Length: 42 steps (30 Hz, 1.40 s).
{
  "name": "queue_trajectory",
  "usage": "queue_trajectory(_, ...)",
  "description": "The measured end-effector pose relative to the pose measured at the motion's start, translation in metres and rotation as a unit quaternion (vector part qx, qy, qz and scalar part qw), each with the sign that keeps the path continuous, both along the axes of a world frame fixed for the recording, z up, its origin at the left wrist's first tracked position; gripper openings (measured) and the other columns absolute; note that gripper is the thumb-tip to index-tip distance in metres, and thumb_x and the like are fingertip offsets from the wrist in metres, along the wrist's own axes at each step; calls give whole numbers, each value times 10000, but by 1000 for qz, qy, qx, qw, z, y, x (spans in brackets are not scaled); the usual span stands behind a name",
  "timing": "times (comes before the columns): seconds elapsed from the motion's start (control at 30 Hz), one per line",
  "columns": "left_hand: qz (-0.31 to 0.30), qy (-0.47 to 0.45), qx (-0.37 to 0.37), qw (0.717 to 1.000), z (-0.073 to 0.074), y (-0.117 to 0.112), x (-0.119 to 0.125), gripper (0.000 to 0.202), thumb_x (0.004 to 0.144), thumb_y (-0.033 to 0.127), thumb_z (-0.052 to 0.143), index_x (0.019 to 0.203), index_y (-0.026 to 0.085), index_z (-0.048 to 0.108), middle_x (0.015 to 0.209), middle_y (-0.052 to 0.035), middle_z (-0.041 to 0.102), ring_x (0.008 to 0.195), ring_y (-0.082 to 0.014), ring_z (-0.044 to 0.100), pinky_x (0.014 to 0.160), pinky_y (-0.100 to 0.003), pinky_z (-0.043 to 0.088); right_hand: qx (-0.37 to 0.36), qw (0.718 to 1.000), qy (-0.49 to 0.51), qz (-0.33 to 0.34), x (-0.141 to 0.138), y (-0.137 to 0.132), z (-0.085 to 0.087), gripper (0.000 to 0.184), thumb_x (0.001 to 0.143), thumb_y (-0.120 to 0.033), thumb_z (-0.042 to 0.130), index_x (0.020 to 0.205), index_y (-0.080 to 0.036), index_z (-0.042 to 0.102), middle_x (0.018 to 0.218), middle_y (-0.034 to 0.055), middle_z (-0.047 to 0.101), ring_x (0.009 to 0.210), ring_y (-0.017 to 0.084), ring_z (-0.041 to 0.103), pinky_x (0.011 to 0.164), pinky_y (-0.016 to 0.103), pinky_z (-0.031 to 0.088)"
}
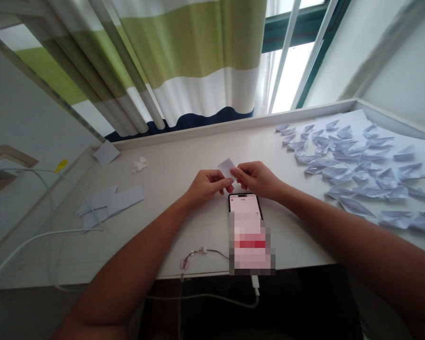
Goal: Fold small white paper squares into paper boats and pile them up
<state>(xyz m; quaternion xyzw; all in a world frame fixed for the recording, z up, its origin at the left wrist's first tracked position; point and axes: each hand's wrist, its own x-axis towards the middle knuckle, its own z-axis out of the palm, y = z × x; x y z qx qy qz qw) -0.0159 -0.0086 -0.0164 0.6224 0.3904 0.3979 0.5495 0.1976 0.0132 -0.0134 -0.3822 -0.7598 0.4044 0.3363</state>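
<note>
A small folded piece of white paper is held up over the middle of the table, just beyond the phone. My left hand pinches its lower left edge between thumb and fingers. On the right side, my right hand grips the same paper, thumb on top. The fingertips of both hands almost meet below it. Directly under my hands lies a phone, its screen lit and partly blurred out.
Many folded paper boats crowd the right side of the white table. White paper sheets lie at left, near a crumpled tissue and loose cables. A beaded strap and charging cable reach the phone.
</note>
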Motion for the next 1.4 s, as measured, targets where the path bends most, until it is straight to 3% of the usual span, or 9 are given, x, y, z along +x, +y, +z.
queue_trajectory(0.17,2,-3,-21,1000,3,0,0,355,780,457,920,861,130,810,792,-109,805,695,-185,738,599,-272,524,24,1000,-4,-2,-4,0,-3,636,1020,-747,565,663,-220,577,581,8,569,561,141,481,554,302,357)
queue_trajectory(0.37,53,-29,-10,998,6,-1,1,385,816,513,890,899,145,815,834,-89,795,706,-182,743,581,-268,531,15,999,21,28,-3,1,-3,545,1054,-660,561,737,-217,582,652,14,622,608,148,549,589,312,433)
queue_trajectory(0.47,85,-49,0,995,5,0,0,361,797,502,911,826,156,809,797,-82,785,735,-186,731,599,-277,538,26,998,52,27,0,1,-2,409,965,-610,733,927,-218,622,831,36,703,700,173,636,635,335,528)
queue_trajectory(0.57,102,-64,-19,993,4,1,0,359,768,505,925,813,164,823,832,-93,798,783,-198,731,623,-292,546,71,995,69,29,3,2,0,426,893,-516,839,1154,-230,661,1121,77,738,851,200,708,726,363,613)
queue_trajectory(0.77,95,-84,-59,990,5,1,-2,364,732,501,952,821,166,840,855,-101,802,813,-216,745,653,-309,551,103,991,77,28,6,2,2,491,930,-446,810,1365,-250,694,1202,80,727,901,204,733,733,353,643)
queue_trajectory(0.9,92,-95,-71,989,5,2,-2,362,735,509,957,813,174,843,853,-99,800,818,-205,738,668,-305,558,100,990,82,49,5,2,2,482,929,-441,817,1350,-228,723,1249,96,731,918,206,748,721,344,649)
queue_trajectory(1.27,80,-77,-86,990,6,1,-2,382,744,518,950,832,166,831,882,-99,797,835,-205,737,671,-298,556,21,992,118,26,5,2,0,543,819,-489,921,1257,-219,747,1285,113,739,909,215,737,691,355,650)
queue_trajectory(1.4,84,-78,-88,990,6,0,-2,386,730,508,961,851,162,840,890,-100,800,841,-200,737,672,-286,558,38,993,108,15,5,3,1,478,858,-481,892,1237,-216,770,1223,101,757,905,211,734,732,367,636)
